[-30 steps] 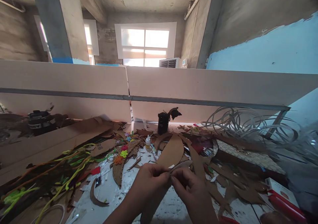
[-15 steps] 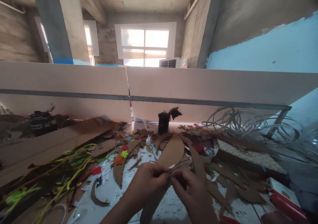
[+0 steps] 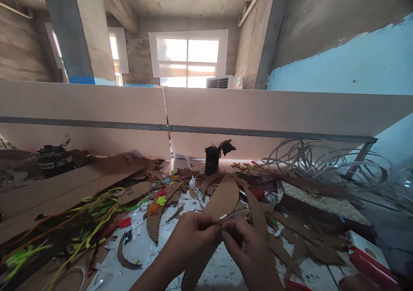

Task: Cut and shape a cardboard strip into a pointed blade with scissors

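Observation:
My left hand point(image 3: 197, 233) and my right hand point(image 3: 241, 241) meet at the middle of the worktable, fingertips pinched together. Between them they grip a brown cardboard strip point(image 3: 199, 268), which hangs down below my left hand toward the near edge. The pinched end is mostly covered by my fingers. Just beyond my hands lies a leaf-shaped cardboard piece point(image 3: 226, 196). A small glue bottle point(image 3: 192, 185) with a white nozzle stands upright behind my left hand. To its left is a curved cardboard piece point(image 3: 154, 228) with colourful pipe-cleaner flowers point(image 3: 161, 200) at its upper end.
Green, yellow and orange pipe cleaners point(image 3: 93, 226) spread over the left side. Cardboard scraps point(image 3: 303, 239) cover the right, near a patterned bag point(image 3: 325, 200) and a red-handled tool point(image 3: 371, 265). A black cup point(image 3: 212, 159) and coiled clear tubing point(image 3: 309, 159) stand behind.
Almost nothing differs. Both hands keep the same pinch on the cardboard strip, and the view has shifted very slightly.

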`<state>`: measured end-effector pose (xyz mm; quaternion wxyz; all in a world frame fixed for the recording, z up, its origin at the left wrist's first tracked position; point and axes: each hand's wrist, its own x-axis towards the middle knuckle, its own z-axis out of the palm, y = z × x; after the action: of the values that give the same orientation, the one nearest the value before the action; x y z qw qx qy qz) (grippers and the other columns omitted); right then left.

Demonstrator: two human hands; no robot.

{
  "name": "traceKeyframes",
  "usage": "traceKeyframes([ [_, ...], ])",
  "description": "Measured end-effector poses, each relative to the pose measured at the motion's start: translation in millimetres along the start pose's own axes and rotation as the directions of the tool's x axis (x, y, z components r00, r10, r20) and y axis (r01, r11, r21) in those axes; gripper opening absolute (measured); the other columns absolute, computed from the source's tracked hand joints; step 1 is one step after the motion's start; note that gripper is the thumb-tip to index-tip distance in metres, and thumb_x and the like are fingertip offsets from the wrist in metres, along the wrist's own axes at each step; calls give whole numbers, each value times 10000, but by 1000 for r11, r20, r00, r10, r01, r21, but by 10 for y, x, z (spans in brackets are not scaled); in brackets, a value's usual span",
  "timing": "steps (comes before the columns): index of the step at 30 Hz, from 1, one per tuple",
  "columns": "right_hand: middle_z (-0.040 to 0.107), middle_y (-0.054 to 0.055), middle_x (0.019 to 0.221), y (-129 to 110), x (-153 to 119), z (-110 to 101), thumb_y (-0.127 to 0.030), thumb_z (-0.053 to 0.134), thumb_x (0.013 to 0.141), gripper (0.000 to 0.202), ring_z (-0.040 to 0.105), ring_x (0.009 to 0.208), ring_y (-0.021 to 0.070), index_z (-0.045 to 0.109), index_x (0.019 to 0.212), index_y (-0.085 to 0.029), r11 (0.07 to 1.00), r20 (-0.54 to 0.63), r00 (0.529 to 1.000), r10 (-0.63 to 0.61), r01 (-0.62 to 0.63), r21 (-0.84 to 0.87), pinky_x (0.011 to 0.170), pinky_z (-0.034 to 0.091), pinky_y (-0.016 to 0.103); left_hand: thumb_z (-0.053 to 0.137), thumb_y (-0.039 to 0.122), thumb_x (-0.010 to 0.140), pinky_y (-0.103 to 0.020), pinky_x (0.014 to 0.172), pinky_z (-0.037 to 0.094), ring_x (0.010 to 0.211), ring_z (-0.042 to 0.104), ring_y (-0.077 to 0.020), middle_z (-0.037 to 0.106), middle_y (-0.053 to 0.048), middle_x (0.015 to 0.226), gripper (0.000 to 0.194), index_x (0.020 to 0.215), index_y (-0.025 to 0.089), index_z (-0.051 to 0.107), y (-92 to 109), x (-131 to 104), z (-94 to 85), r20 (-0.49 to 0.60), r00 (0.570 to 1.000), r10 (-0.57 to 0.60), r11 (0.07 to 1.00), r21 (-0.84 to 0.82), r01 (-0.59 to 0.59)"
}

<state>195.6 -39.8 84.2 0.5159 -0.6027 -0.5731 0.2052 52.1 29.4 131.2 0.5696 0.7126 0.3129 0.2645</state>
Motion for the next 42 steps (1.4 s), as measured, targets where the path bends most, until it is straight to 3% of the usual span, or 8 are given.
traceKeyframes([
  [7, 648, 13, 771, 13, -7, -28, -358, 495, 909, 223, 592, 694, 176, 640, 808, -220, 991, 12, 998, -59, 60, -118, 605, 413, 254, 601, 376, 778, -253, 669, 431, 702, 594, -190, 697, -6, 688, 292, 754, 153, 789, 23, -22, -2, 22, 1000, -22, 999, 32, 21],
  [15, 650, -6, 779, -80, -27, 1, -338, 531, 882, 184, 583, 706, 167, 650, 792, -230, 999, -25, 999, -34, 34, -13, 630, 404, 245, 538, 321, 790, -235, 663, 426, 729, 592, -191, 682, 10, 671, 296, 716, 163, 777, 5, -8, 27, -21, 1000, 11, 985, 174, -7],
  [23, 652, 8, 815, -21, 4, -3, -350, 500, 902, 202, 591, 741, 175, 637, 826, -222, 998, 43, 999, -18, 20, -53, 641, 401, 259, 492, 285, 795, -227, 634, 413, 706, 576, -180, 684, 6, 683, 316, 729, 156, 773, -15, -11, 40, -19, 999, 40, 983, 181, -36],
  [29, 641, 8, 744, -25, -9, 8, -371, 521, 883, 209, 565, 679, 176, 630, 795, -216, 999, -26, 1000, -12, 11, -31, 588, 382, 266, 463, 241, 768, -219, 618, 395, 700, 567, -173, 692, 3, 702, 323, 742, 157, 773, -10, -15, 46, -32, 999, 31, 977, 214, -23],
  [42, 666, 19, 758, 87, 4, 9, -391, 556, 865, 209, 587, 688, 190, 656, 843, -209, 999, -18, 1000, 25, -24, 42, 611, 438, 275, 442, 223, 753, -222, 604, 374, 645, 518, -158, 632, 11, 633, 338, 746, 156, 774, 34, -36, 46, -19, 1000, 12, 975, 223, -8],
])
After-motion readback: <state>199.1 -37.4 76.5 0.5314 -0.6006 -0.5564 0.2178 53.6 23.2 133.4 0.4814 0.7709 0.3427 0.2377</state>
